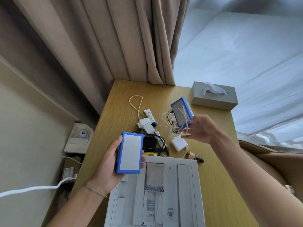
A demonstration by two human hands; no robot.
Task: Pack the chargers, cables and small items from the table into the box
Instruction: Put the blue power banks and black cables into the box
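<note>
Holding blue-edged, white-faced packs [130, 153], each hand [105, 163] grips one.

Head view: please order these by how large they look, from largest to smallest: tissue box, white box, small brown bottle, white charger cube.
1. white box
2. tissue box, though it lies farther from the camera, so its true size is unsure
3. white charger cube
4. small brown bottle, close to the cube in size

Light: soft daylight through the sheer white curtain [246, 54] at right, cool and bright.
Shadows: faint.
Blur: mild overall softness.
Edges: wide-angle bending toward corners.
</note>
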